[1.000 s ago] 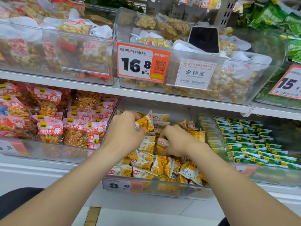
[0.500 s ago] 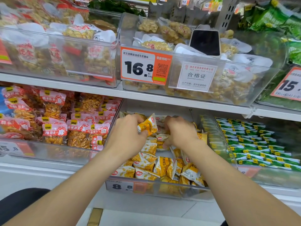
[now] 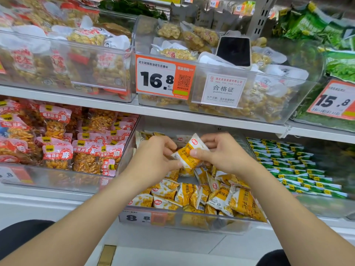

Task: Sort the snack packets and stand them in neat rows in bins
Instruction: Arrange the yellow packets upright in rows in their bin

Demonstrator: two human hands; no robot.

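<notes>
Two bare hands hold a small yellow-and-white foil snack packet [image 3: 187, 159] over the back half of a clear plastic bin [image 3: 192, 222] on the lower white shelf [image 3: 48, 200] of a shop display. The left hand [image 3: 153, 156] pinches the packet's lower left edge with curled fingers. The right hand [image 3: 224, 152] grips its right side, thumb pressed on the printed face. The packet is tilted, its white top corner pointing up and to the right.

Below the hands, more yellow-and-white packets [image 3: 192, 195] of the same kind lie in a loose, jumbled heap in the front half of the bin, some upright, some leaning. A price label reading 8.8 [image 3: 138, 217] is fixed to the bin's front wall.

To the left of the bin sit red-and-pink packets of peanuts [image 3: 57, 152]. To its right, slim green packets [image 3: 297, 169] stand in tight rows.

On the upper white shelf board [image 3: 76, 100], a clear upper bin [image 3: 288, 93] of pale bagged peanuts carries an orange-and-white price label reading 16.8 [image 3: 165, 77] and a white certificate card [image 3: 223, 90]. A black flat rectangular device [image 3: 235, 50] is propped among its bags. Large green bags [image 3: 307, 22] fill the upper right corner, above a second orange label reading 15.8 [image 3: 334, 101]
</notes>
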